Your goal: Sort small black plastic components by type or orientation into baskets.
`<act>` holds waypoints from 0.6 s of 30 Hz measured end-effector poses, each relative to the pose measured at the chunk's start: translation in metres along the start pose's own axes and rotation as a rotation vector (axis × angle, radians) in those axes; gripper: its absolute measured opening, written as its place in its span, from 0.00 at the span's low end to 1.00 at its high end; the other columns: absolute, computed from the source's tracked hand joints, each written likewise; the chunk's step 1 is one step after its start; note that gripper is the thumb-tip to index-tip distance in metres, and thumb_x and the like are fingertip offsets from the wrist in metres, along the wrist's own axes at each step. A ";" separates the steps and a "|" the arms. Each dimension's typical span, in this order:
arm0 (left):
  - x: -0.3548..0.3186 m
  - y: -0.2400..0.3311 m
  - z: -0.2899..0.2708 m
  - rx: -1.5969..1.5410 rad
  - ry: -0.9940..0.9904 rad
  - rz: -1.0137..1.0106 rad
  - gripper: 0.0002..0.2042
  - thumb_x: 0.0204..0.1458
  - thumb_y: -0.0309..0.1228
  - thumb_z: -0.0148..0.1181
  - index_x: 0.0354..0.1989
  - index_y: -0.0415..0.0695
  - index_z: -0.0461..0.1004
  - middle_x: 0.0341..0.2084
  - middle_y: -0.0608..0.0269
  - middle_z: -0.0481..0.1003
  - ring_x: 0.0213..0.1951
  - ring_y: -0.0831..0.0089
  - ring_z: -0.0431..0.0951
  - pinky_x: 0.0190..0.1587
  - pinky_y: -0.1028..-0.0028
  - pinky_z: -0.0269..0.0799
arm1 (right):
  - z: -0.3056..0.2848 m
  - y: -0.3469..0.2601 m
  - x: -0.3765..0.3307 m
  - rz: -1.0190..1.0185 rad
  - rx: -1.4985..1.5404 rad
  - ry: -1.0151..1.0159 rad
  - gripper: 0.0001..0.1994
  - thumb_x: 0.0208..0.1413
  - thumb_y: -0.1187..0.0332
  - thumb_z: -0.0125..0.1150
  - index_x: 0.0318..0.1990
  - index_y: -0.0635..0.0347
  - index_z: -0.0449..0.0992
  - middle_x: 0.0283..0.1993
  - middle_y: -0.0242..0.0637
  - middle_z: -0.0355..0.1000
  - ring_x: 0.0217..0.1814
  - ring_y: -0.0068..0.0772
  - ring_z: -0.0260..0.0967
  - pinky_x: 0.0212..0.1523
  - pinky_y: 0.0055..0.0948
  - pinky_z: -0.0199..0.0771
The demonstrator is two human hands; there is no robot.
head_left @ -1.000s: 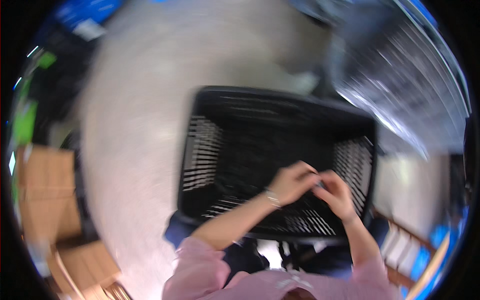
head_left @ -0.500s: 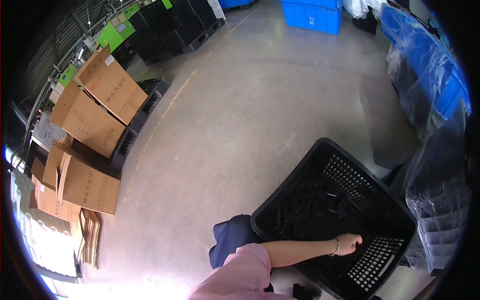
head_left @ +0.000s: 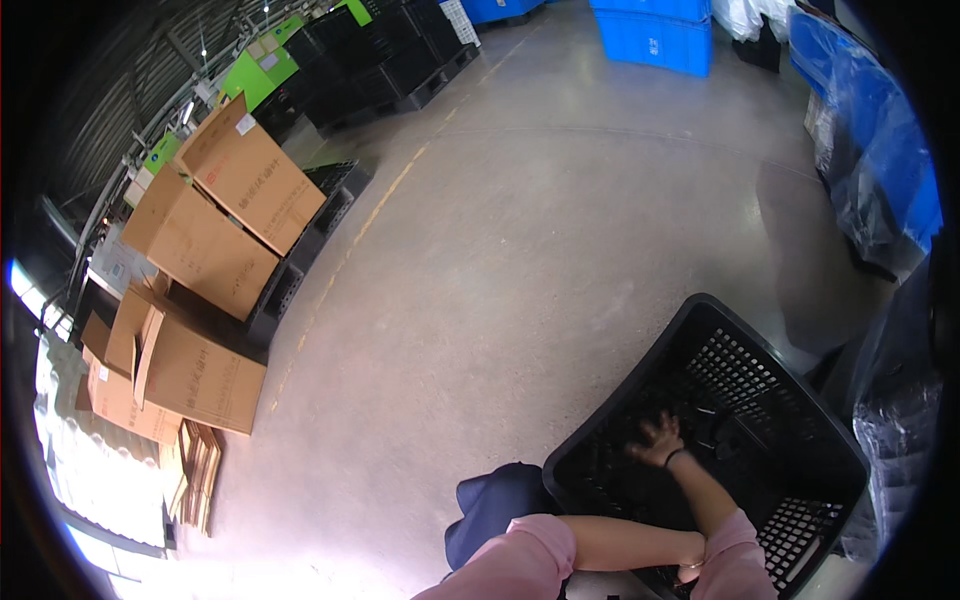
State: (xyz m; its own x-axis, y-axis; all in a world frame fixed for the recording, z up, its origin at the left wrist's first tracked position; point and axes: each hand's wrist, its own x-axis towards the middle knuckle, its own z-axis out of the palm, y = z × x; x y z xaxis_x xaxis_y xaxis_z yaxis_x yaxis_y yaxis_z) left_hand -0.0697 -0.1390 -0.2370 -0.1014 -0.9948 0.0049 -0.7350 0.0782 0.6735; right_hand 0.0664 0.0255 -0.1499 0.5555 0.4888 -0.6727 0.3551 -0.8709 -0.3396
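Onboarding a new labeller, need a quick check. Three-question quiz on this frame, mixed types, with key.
1. True or false: the hand reaching into the black crate has its fingers spread.
2. The cardboard boxes stand: A) to the person's left, B) inside the crate, C) on top of the blue bins.
3. What colour are the person's sleeves?
Key: 1 true; 2 A; 3 pink.

Obscured and unresolved items

Left hand [head_left: 690,568] largely hidden behind pink sleeve at black crate [head_left: 800,420] near rim; dark contents under right hand [head_left: 658,440] blurred, indistinguishable.
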 end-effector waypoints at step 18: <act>-0.088 0.123 -0.158 -0.240 -0.397 -0.372 0.18 0.36 0.33 0.51 0.38 0.42 0.74 0.36 0.50 0.73 0.41 0.57 0.71 0.40 0.62 0.67 | 0.084 0.072 -0.106 0.047 -0.080 0.159 0.43 0.30 0.56 0.66 0.58 0.34 0.49 0.56 0.49 0.48 0.58 0.52 0.46 0.46 0.46 0.62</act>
State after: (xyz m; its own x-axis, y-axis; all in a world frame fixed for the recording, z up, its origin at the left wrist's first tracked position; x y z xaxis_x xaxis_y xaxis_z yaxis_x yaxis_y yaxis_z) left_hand -0.0457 -0.0519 -0.0376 -0.1432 -0.8487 -0.5091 -0.6015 -0.3338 0.7258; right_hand -0.0300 -0.0934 -0.1584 0.6827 0.4551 -0.5716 0.3810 -0.8893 -0.2530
